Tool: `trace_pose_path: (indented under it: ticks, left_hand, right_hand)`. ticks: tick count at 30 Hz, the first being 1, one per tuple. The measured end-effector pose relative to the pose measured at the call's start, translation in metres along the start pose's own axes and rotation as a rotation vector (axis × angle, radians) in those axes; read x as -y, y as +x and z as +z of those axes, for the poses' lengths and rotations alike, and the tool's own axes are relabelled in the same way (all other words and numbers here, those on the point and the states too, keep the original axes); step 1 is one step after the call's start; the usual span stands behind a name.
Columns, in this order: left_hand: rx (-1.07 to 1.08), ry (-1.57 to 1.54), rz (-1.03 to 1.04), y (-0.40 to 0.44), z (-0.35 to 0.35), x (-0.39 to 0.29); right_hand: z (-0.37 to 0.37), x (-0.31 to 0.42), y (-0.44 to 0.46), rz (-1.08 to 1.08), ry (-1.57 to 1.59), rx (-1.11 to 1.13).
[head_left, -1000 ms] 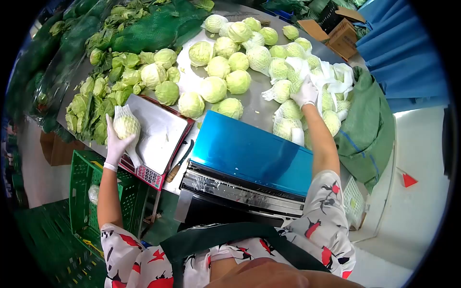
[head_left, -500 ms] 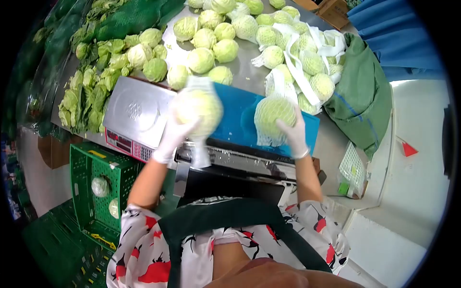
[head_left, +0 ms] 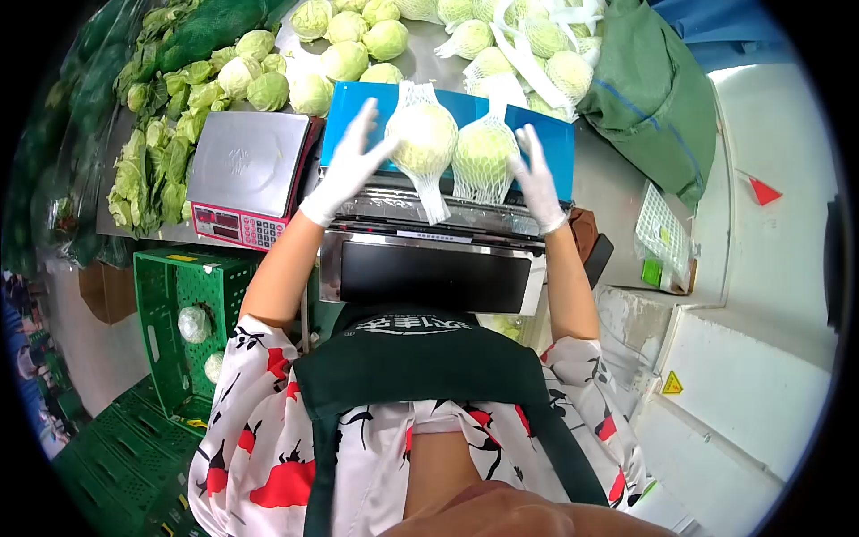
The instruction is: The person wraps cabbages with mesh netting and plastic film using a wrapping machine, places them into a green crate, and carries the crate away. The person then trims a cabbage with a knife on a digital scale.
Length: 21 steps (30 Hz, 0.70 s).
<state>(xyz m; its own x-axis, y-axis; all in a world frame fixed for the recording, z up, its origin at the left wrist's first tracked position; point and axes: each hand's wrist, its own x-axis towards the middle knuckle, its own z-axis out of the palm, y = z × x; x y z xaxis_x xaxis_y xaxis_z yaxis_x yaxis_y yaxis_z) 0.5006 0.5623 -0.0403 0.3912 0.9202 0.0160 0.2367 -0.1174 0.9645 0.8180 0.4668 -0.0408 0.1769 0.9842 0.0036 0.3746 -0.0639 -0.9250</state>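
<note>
Two pale green cabbages in white netting sit side by side on a blue board: the left cabbage (head_left: 424, 138) and the right cabbage (head_left: 485, 157). Loose ends of netting stick out above and below the left one. My gloved left hand (head_left: 347, 177) is open beside the left cabbage, fingers spread, with its thumb close to the net. On the other side, my gloved right hand (head_left: 538, 186) has its fingers apart, its thumb at the edge of the right cabbage; whether it touches I cannot tell. The blue board (head_left: 351, 106) lies behind a metal-edged wrapping machine (head_left: 434, 268).
A scale (head_left: 246, 166) stands left of the board. Bare cabbages (head_left: 344, 61) and netted cabbages (head_left: 546, 40) lie behind, with loose leaves (head_left: 134, 183) at left. A green crate (head_left: 170, 309) holds wrapped cabbages at lower left. A green sack (head_left: 658, 98) bulges at right.
The netted cabbages, each in one hand before, now rest together on the blue board. Both hands have let go and opened. The view has shifted slightly.
</note>
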Motion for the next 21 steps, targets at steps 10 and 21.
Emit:
trace_pose_path:
  ticks: [10, 21]
  left_hand:
    - [-0.263, 0.876, 0.159, -0.092, -0.001, 0.046]
    - [0.369, -0.064, -0.064, -0.148, -0.078, -0.059]
  right_hand:
    - [0.038, -0.031, -0.101, 0.315, -0.851, -0.488]
    - [-0.048, 0.05, -0.19, 0.396, 0.34, 0.063]
